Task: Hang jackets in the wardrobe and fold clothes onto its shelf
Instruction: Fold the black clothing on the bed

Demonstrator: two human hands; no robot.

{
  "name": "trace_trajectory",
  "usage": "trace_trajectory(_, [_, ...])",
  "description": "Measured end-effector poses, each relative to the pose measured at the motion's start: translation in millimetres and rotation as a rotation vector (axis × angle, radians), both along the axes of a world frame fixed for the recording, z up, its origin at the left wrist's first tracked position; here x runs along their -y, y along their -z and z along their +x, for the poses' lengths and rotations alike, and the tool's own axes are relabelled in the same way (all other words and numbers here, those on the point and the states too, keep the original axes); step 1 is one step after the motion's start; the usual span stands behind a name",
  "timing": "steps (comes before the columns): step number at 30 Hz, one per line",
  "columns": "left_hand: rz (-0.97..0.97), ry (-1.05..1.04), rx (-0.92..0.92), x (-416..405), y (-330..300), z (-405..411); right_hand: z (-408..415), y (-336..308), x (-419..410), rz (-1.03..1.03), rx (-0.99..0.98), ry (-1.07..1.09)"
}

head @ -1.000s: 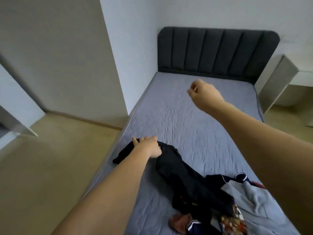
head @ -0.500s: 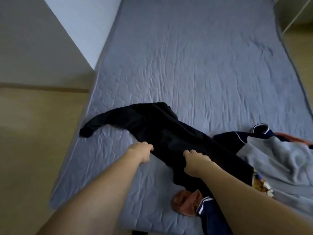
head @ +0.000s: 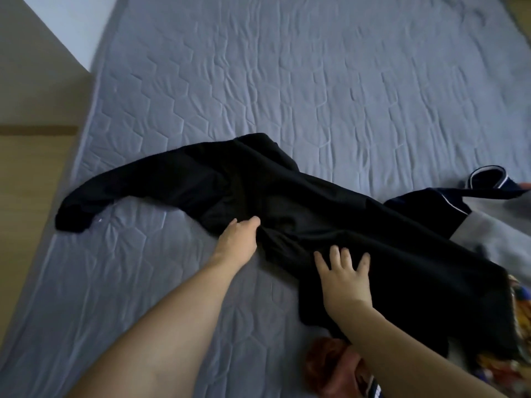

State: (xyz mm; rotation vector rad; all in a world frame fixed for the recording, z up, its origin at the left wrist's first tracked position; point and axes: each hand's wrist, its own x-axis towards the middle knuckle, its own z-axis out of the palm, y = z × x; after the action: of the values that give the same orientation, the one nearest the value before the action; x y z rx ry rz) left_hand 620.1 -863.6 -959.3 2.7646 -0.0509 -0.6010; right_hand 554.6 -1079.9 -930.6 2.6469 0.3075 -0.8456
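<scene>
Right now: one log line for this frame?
left hand: grips black fabric jacket | right hand: flat on jacket | on grey quilted bed

Two hands: left hand (head: 238,242), right hand (head: 346,280). One black garment (head: 287,205) spread mid-bed. One navy garment (head: 436,202) with white piping far right. One grey garment (head: 488,237) right. One rust-coloured garment (head: 327,366) near. One patterned multicolour piece (head: 517,297) right edge. One bed (head: 287,81).

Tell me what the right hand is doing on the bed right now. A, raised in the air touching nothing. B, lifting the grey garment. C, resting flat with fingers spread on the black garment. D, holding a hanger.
C: the right hand lies with fingers straight and spread on the black garment, while the left hand touches the garment's near edge on the bed.
</scene>
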Motion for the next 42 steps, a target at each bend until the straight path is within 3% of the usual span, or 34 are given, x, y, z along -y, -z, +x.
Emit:
trace_trajectory(2, [-0.092, -0.151, 0.016, -5.0, -33.9, 1.9, 5.5, -21.5, 0.4, 0.132, 0.076, 0.070])
trace_trajectory(4, [-0.048, -0.129, 0.084, -11.6, -78.8, -1.6, 13.0, -57.9, -1.5, 0.245, 0.110, 0.193])
trace_trajectory(8, [0.072, 0.117, 0.099, -32.6, -203.0, -22.3, 26.8, -167.4, -5.0, 0.454, 0.053, 0.413])
trace_trajectory(12, [0.261, 0.365, -0.022, -51.9, -345.0, -61.6, 22.1, -303.4, -6.0, 0.522, -0.110, 0.407])
trace_trajectory(15, [0.172, 0.236, 0.121, -59.8, -440.0, -96.7, -1.2, -396.0, -12.8, 0.457, -0.251, 0.300])
trace_trajectory(17, [0.111, 0.108, 0.221, -58.5, -496.8, -119.7, -18.6, -448.3, -21.3, 0.477, -0.224, 0.305])
trace_trajectory(23, [-0.275, -0.212, 0.434, -81.9, -623.3, -175.8, -71.3, -526.6, -32.0, 0.858, 0.214, 0.526])
trace_trajectory(27, [-0.117, -0.132, 0.413, -113.5, -665.1, -204.5, -95.5, -543.1, -45.0, 0.888, 0.192, 0.507])
trace_trajectory(30, [0.152, -0.137, 0.318, -144.4, -682.2, -217.7, -98.1, -565.7, -61.5, 0.729, 0.130, 0.315])
trace_trajectory(34, [0.437, -0.112, 0.137, -164.6, -677.1, -215.6, -81.5, -602.4, -81.8, 0.461, 0.014, 0.218])
trace_trajectory(37, [0.530, -0.074, 0.086, -162.7, -662.8, -195.5, -59.1, -622.4, -92.9, 0.309, -0.112, 0.235])
trace_trajectory(42, [0.611, 0.022, -0.012, -162.3, -627.6, -124.8, 9.9, -616.0, -103.6, 0.275, -0.233, 0.307])
